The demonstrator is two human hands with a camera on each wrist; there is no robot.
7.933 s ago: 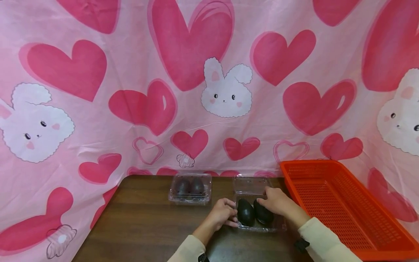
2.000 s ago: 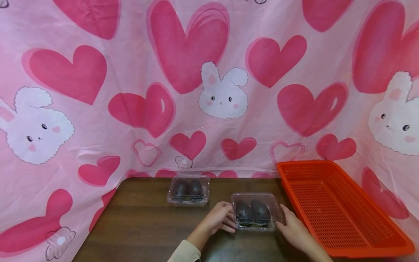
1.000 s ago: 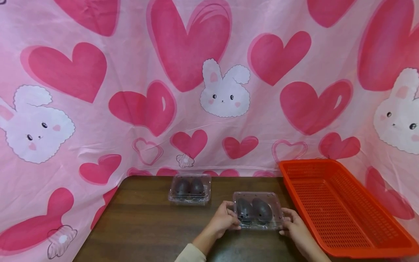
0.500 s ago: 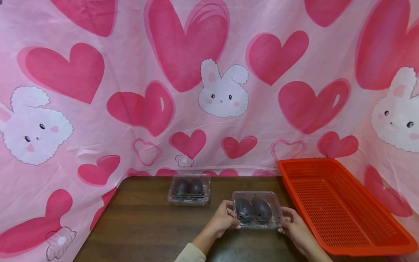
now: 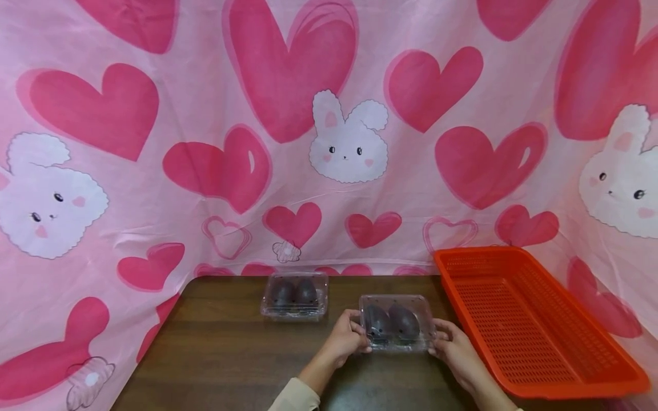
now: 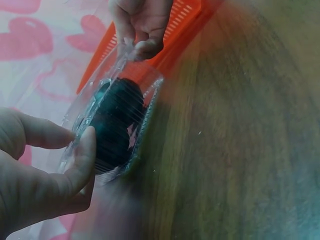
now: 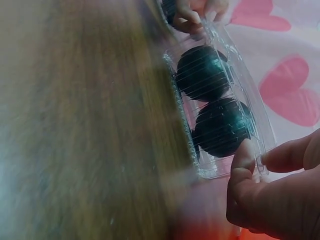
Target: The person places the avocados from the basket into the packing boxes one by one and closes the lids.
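Note:
A clear plastic clamshell box (image 5: 425, 328) with its lid down holds two dark, egg-shaped avocados (image 5: 404, 323). My left hand (image 5: 343, 337) pinches the box's left end, and my right hand (image 5: 456, 349) pinches the right end. From the left wrist view, the thumb and fingers of the left hand (image 6: 55, 175) grip the rim where lid and base meet. The right wrist view has the right hand (image 7: 280, 185) gripping the same rim at the other end. Both avocados (image 7: 222, 127) show through the ribbed wall there.
A second closed clear box (image 5: 323, 297) with two dark avocados stands at the back of the brown table (image 5: 231, 342). At the right lies an orange perforated basket (image 5: 540, 331), close to my right hand. A pink heart-patterned cloth (image 5: 288, 171) hangs behind.
Earlier the box lay open, with my right hand on an avocado; its lid is now down. Both hands now grip its ends, and it sits slightly higher in the head view.

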